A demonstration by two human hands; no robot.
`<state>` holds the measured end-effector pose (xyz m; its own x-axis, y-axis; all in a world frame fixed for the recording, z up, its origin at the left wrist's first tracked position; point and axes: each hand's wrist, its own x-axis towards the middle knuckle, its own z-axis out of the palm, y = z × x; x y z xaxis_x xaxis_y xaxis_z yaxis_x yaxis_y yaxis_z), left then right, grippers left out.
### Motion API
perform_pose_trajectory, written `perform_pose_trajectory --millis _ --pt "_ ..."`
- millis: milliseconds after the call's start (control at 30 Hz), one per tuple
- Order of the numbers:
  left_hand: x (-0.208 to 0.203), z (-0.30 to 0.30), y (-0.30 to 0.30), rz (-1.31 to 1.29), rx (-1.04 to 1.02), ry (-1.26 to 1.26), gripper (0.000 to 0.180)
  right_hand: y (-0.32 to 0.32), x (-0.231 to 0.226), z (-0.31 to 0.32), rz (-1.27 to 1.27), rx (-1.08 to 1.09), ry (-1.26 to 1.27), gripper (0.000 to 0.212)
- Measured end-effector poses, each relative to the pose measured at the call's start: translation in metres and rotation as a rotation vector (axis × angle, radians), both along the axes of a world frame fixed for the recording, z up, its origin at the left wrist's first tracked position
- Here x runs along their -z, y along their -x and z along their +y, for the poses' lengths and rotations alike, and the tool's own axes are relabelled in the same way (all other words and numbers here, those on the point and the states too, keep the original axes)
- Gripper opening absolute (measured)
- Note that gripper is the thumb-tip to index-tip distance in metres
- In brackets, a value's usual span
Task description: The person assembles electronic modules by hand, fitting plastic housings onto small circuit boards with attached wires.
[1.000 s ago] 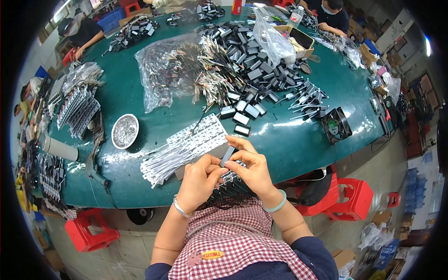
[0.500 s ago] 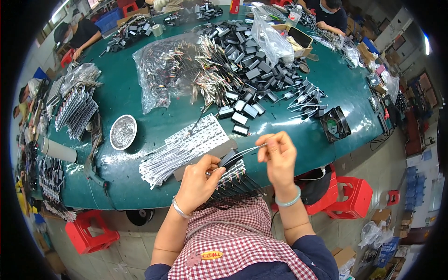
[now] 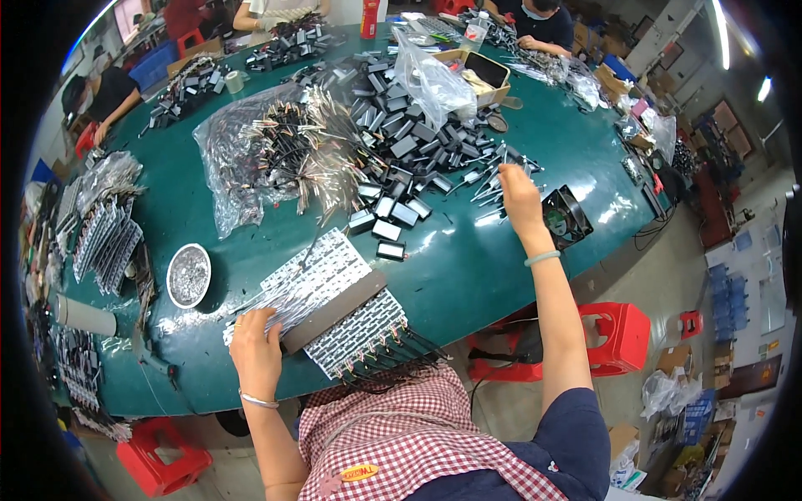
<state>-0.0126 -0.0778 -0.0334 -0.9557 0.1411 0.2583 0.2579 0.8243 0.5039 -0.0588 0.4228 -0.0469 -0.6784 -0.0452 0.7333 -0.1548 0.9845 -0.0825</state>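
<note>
My left hand (image 3: 255, 346) rests at the white wires (image 3: 288, 296) fanning from the left side of a white circuit-board panel (image 3: 330, 259); its thumb stands apart from its fingers. My right hand (image 3: 522, 200) reaches out at the right, over a pile of black cases with white cables (image 3: 493, 190). Its fingers are curled, and whatever they hold is hidden. Between us lies a grey-brown bar (image 3: 334, 311) across the panels. Below the bar, a second board panel (image 3: 359, 330) has black cables (image 3: 401, 355) hanging toward the table edge.
A black fan (image 3: 566, 219) lies beside my right hand. Loose black cases (image 3: 401, 142) and a plastic bag of wires (image 3: 225, 159) fill the middle. A white bowl (image 3: 190, 275) stands left. Co-workers sit across the table (image 3: 451, 275); red stools (image 3: 614, 338) stand below.
My right hand has moved far out to the cabled pile. My left hand has gone left and down to the white wires. The black cabled piece no longer shows between my hands.
</note>
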Motion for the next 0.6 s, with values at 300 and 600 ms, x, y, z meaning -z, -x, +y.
perform_pose_trajectory --millis 300,600 --pt "0.017 -0.005 0.01 -0.065 0.101 0.08 0.011 0.003 0.06 0.012 -0.261 0.171 -0.091 0.019" --pt "0.003 -0.011 0.011 0.017 -0.062 -0.453 0.005 0.043 0.056 -0.05 -0.201 0.063 -0.029 0.031"
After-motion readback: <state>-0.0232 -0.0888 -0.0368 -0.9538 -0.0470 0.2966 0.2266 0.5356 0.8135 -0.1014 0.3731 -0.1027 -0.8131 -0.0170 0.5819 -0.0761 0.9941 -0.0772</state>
